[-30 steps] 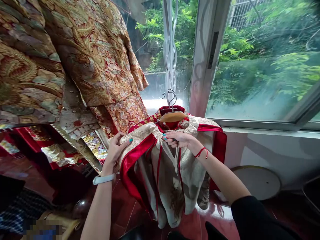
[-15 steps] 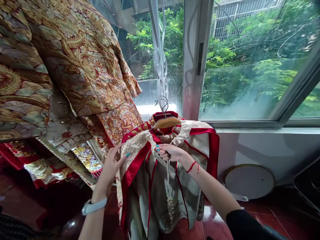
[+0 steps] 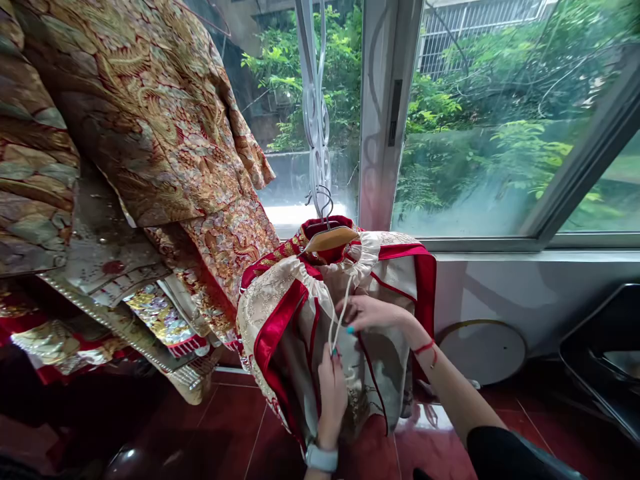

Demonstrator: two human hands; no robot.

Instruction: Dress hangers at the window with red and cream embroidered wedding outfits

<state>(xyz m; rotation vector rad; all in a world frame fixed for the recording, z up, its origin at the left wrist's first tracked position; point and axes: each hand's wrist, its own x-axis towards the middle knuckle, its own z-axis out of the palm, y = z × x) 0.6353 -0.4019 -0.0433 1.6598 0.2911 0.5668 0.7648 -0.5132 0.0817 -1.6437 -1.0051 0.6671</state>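
A cream cape-like garment with red satin edging (image 3: 280,323) hangs on a wooden hanger (image 3: 333,239) below the window. Its gathered white neckline (image 3: 367,250) has a pale drawstring (image 3: 332,327) dangling from both sides. Down low, my left hand (image 3: 332,393) pinches the two cord strands together between thumb and fingers. Just above and to the right is my right hand (image 3: 377,313), its fingers loosely bent at the cord and the thumb apart from them. Part of its fingertips is blurred. Behind the cape, a red collar with gold pattern (image 3: 305,237) shares the hanging spot.
Gold-and-red embroidered jackets (image 3: 165,120) hang close on the left. A white scrolled metal bracket (image 3: 315,120) holds the hangers before the window (image 3: 480,167). A round white board (image 3: 483,353) leans on the wall, with a black chair (image 3: 600,353) at right.
My left hand has left the cape's left shoulder and moved right and down onto the drawstring. My right hand has come away from the neckline, moving slightly right and down. The view shifted a little.
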